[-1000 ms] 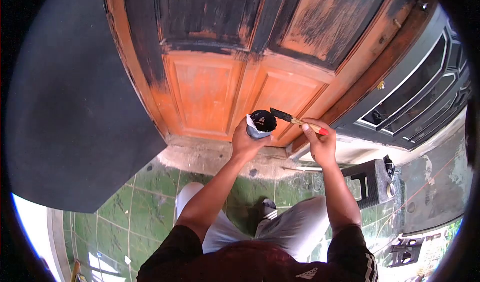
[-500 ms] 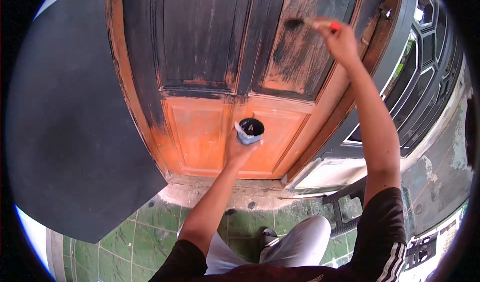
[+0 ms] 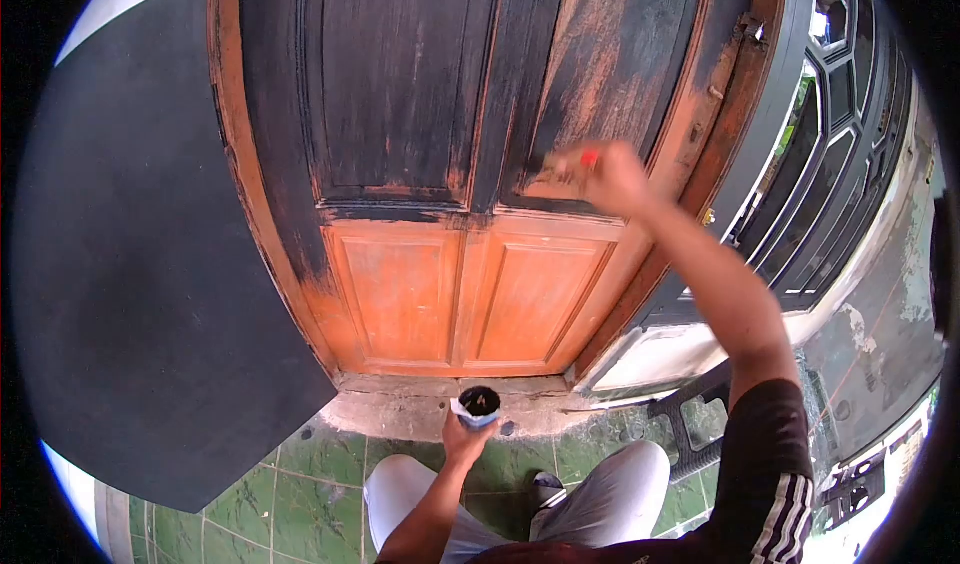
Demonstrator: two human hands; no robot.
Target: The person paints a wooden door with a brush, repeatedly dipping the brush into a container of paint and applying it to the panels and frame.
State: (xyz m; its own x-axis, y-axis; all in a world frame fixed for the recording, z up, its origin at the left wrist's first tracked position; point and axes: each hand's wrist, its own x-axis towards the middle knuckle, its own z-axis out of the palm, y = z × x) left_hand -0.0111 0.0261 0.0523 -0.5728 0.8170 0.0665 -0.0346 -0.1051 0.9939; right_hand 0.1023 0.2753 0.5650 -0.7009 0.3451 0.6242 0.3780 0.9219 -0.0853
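My left hand (image 3: 465,442) grips a small cup of dark paint (image 3: 480,402), upright and low in front of the door, above my knees. A pale wrapping shows round the cup's side. In my right hand (image 3: 620,179) is a paintbrush (image 3: 589,158) with a red part on its handle. The brush is at the lower part of the door's upper right panel (image 3: 585,94), where black paint lies in streaks over orange wood; motion blurs its bristles. The upper left panel (image 3: 390,84) is mostly black, while the lower panels (image 3: 395,299) are orange.
A large dark board (image 3: 130,264) stands left of the door. To the right is a dark window grille (image 3: 840,164) above a whitish wall base. A black plastic object (image 3: 690,424) rests on the green tiled floor (image 3: 310,494) near my knee.
My right hand has moved down and left with the paintbrush across the upper right panel. My left hand has lowered the cup toward my knees. More black covers the upper right panel.
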